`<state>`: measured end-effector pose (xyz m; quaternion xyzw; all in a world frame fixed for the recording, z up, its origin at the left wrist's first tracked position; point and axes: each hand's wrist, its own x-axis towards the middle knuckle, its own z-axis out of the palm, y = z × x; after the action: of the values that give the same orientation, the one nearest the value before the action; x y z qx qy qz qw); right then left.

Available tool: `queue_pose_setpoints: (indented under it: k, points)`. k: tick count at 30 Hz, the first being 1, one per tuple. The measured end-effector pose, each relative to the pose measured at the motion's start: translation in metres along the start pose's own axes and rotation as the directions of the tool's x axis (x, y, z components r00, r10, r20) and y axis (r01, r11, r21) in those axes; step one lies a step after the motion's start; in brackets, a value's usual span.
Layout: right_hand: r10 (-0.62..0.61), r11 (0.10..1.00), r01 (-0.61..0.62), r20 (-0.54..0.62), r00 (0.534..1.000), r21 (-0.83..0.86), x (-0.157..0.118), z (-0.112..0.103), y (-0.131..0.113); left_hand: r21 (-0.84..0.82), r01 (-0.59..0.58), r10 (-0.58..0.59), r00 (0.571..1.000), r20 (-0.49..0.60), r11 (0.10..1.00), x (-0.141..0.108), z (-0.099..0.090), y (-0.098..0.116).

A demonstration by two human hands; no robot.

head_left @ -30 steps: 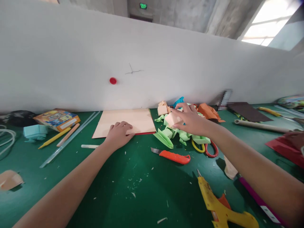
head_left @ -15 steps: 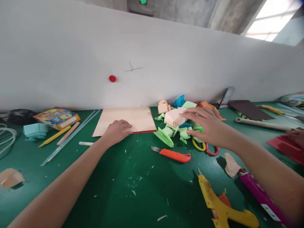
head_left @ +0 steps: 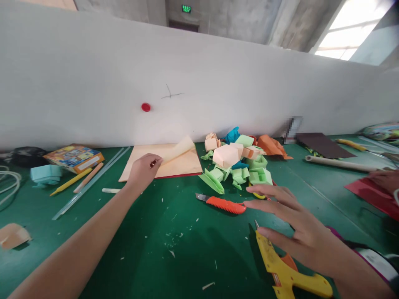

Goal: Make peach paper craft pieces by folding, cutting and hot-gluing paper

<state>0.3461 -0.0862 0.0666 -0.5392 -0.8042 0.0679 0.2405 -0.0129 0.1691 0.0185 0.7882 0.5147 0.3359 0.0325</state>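
Note:
My left hand (head_left: 144,167) pinches the near edge of a pale peach paper sheet (head_left: 179,150), whose right part curls up off the stack of peach paper (head_left: 183,166) beneath it. A red layer shows along the stack's near edge. My right hand (head_left: 289,220) is open, fingers spread, over the table and partly in front of a yellow glue gun (head_left: 274,257). Just left of its fingertips lies an orange utility knife (head_left: 227,204) with the blade out. A pile of folded paper pieces (head_left: 226,155) in peach, green, blue and orange sits beyond the knife.
At left are a colourful box (head_left: 75,157), a light blue folded paper piece (head_left: 46,174), a yellow pen (head_left: 71,182) and clear glue sticks (head_left: 90,185). A rolled paper tube (head_left: 339,163) lies at right, near another person's hand (head_left: 386,179) on red paper (head_left: 364,194). A white partition (head_left: 102,83) stands behind.
My right hand has moved away from the folded paper pile, towards me and right, above the glue gun. My left hand has shifted slightly left and lifted the sheet's edge.

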Motion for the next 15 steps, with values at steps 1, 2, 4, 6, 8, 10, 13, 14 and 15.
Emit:
queue_pose_setpoints:
  k: [1,2,4,6,8,10,13,14,15]
  points:
    - [0.009,1.0,-0.009,-0.028,1.0,0.027,-0.001,0.003,-0.001,-0.003,-0.007,0.007,0.998,-0.069,1.0,-0.001,-0.006,0.005]
    - [0.023,0.999,-0.02,-0.058,0.998,0.051,-0.002,0.005,-0.001,-0.004,-0.018,0.017,0.99,-0.138,1.0,-0.002,-0.013,0.01]
    - [0.051,0.995,-0.04,-0.116,0.992,0.095,-0.004,0.01,0.0,0.005,-0.052,0.052,0.966,-0.253,0.999,-0.01,-0.03,0.023]
    - [0.08,0.99,-0.058,-0.18,0.98,0.128,-0.008,0.012,0.003,0.021,-0.102,0.103,0.94,-0.326,0.995,-0.026,-0.048,0.037]
    - [0.114,0.986,-0.081,-0.231,0.966,0.148,-0.013,0.014,0.006,0.073,-0.261,0.269,0.887,-0.375,0.962,-0.056,-0.062,0.05]
    - [0.132,0.983,-0.097,-0.239,0.962,0.154,-0.016,0.015,0.009,0.118,-0.484,0.498,0.834,-0.239,0.867,-0.099,-0.07,0.063]
    - [0.111,0.984,-0.079,-0.203,0.973,0.159,-0.018,0.017,0.009,-0.021,-0.68,0.679,0.733,-0.04,0.733,-0.17,-0.069,0.082]
    - [0.1,0.985,-0.071,-0.185,0.978,0.156,-0.019,0.018,0.008,-0.1,-0.679,0.682,0.731,0.0,0.727,-0.19,-0.067,0.089]
    - [0.08,0.987,-0.057,-0.155,0.985,0.149,-0.019,0.019,0.006,-0.148,-0.664,0.674,0.739,0.021,0.733,-0.206,-0.065,0.095]
